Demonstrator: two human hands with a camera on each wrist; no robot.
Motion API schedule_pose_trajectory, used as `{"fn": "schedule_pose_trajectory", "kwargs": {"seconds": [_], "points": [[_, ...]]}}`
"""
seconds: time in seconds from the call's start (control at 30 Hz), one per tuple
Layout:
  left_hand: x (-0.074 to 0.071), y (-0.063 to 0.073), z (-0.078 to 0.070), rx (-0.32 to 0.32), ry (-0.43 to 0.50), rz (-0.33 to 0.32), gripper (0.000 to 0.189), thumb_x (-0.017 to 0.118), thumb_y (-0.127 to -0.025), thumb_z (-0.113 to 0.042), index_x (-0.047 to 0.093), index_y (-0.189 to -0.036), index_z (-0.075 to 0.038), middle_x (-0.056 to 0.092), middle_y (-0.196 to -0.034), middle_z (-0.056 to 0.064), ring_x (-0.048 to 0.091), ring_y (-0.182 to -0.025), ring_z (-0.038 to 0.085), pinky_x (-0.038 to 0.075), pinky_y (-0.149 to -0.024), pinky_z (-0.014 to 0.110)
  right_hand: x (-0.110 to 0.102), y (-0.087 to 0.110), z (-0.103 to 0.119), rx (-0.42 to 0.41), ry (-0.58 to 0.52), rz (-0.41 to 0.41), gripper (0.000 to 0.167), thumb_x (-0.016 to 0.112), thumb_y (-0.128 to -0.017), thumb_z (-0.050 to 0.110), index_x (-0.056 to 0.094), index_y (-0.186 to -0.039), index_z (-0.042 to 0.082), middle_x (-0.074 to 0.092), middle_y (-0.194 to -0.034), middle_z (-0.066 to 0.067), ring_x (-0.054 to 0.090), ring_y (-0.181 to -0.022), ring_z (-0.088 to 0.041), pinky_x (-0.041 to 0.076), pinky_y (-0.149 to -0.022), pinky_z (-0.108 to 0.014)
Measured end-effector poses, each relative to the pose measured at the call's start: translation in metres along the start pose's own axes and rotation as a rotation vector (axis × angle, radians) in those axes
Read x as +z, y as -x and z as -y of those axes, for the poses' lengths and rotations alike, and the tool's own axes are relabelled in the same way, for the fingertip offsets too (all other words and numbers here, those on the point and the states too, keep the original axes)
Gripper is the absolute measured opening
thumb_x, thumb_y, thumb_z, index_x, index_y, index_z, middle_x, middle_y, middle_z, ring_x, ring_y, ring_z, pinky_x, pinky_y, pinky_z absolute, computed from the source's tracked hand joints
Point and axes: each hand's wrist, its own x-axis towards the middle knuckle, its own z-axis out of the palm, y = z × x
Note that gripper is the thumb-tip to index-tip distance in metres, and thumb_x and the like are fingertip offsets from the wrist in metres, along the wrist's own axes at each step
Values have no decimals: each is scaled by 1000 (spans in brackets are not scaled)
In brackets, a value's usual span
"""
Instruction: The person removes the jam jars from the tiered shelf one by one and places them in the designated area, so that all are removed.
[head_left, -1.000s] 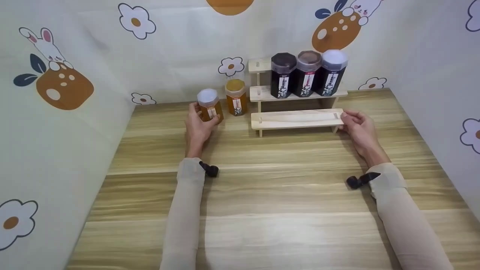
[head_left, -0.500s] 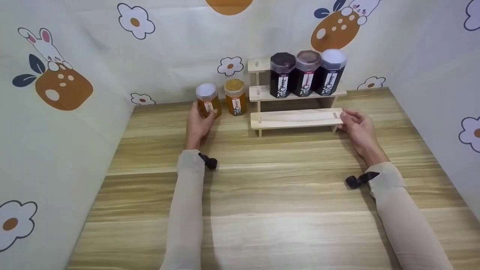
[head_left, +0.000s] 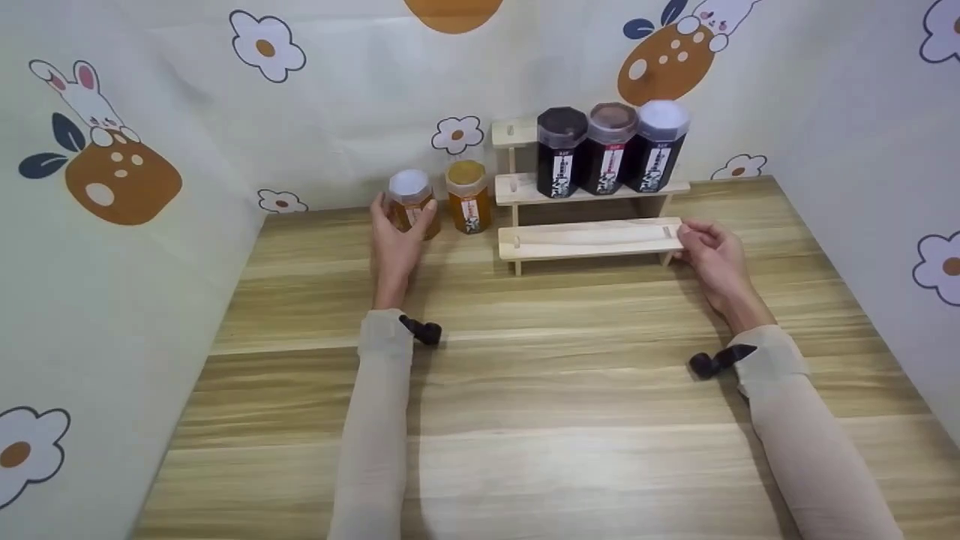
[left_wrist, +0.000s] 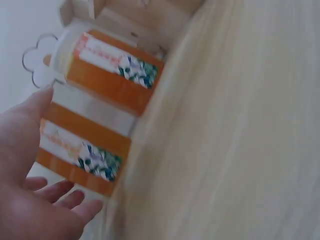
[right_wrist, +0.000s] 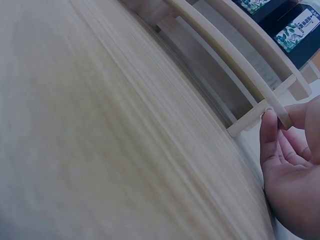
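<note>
My left hand point(head_left: 395, 251) stands beside an amber jar with a white lid point(head_left: 409, 184), thumb and fingers spread around it. In the left wrist view the thumb is lifted off this labelled amber jar point(left_wrist: 82, 145), and the fingers lie close to its far side. A second amber jar, with a yellow lid point(head_left: 468, 196), stands upright just to its right. At the other side my right hand point(head_left: 718, 262) pinches the right end of the lowest board of a wooden tiered rack point(head_left: 589, 238). The right wrist view shows thumb and finger gripping that board end point(right_wrist: 283, 116).
On the rack's middle board stand three dark jars, one with a black lid point(head_left: 562, 154), one with a brown lid point(head_left: 611, 150) and one with a white lid point(head_left: 660, 150). A patterned cloth wall point(head_left: 360, 97) rises behind the wood-grain table point(head_left: 540, 360).
The white-lidded amber jar has moved back toward the wall, level with the yellow-lidded one. My left hand has loosened from it, the thumb coming away. My right hand keeps its place.
</note>
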Motion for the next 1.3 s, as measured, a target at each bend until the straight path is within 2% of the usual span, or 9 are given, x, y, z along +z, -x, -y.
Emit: {"fn": "schedule_pose_trajectory", "kwargs": {"seconds": [0.1,0.2,0.3,0.37,0.43,0.6,0.83,1.0,1.3], "points": [[11,7,-16,73,11,-80,110,85,-90,-54,24,-171,-13,36,-176,10,36,-162,22,35,-133,36,1,0,0,3,0,5,30,71,-105,12,57,-130,-1,73,-102,-2,71,-83,-9,63,-75,-19],[24,15,-34,200,-59,-163,104,84,-92,-53,29,-170,-15,36,-176,7,36,-161,17,34,-132,31,1,0,1,8,13,-2,31,69,-106,12,57,-131,-1,72,-103,-2,71,-84,-9,63,-76,-18],[36,25,-51,341,-133,-204,94,81,-95,-51,35,-168,-15,39,-174,5,36,-160,14,32,-131,26,2,0,1,13,15,-7,31,69,-106,12,57,-132,-1,72,-104,-2,71,-85,-9,63,-76,-18],[46,31,-61,420,-133,-165,85,81,-97,-46,41,-165,-14,43,-172,6,38,-160,15,33,-132,27,2,0,1,15,6,-5,32,68,-106,12,56,-133,-1,73,-104,-2,71,-85,-9,63,-77,-18],[55,37,-69,456,-126,-79,76,80,-98,-42,48,-160,-13,48,-169,5,42,-158,17,35,-131,28,3,0,1,16,-1,4,33,68,-106,12,56,-133,-2,72,-104,-3,71,-85,-9,63,-77,-18],[78,48,-79,428,-140,140,63,81,-98,-35,57,-153,-15,56,-162,5,51,-152,22,40,-128,32,3,1,2,14,13,16,33,69,-106,13,56,-133,0,72,-105,-3,71,-86,-9,63,-78,-19],[113,57,-88,469,-186,278,71,80,-98,-30,50,-158,-8,62,-154,12,60,-142,25,48,-122,32,0,1,2,18,34,8,35,70,-106,15,57,-135,1,72,-109,-2,72,-87,-8,63,-78,-18],[136,60,-96,455,-237,300,83,80,-98,-32,39,-166,-7,53,-164,13,55,-149,25,42,-127,31,0,1,0,11,23,3,31,69,-106,13,57,-132,1,74,-103,0,72,-83,-7,63,-75,-18],[159,59,-103,363,-319,247,94,79,-99,-35,25,-171,-8,41,-173,12,44,-158,24,35,-132,33,-1,0,0,18,15,9,25,70,-106,12,60,-127,4,75,-101,1,73,-82,-8,64,-76,-20]]}}
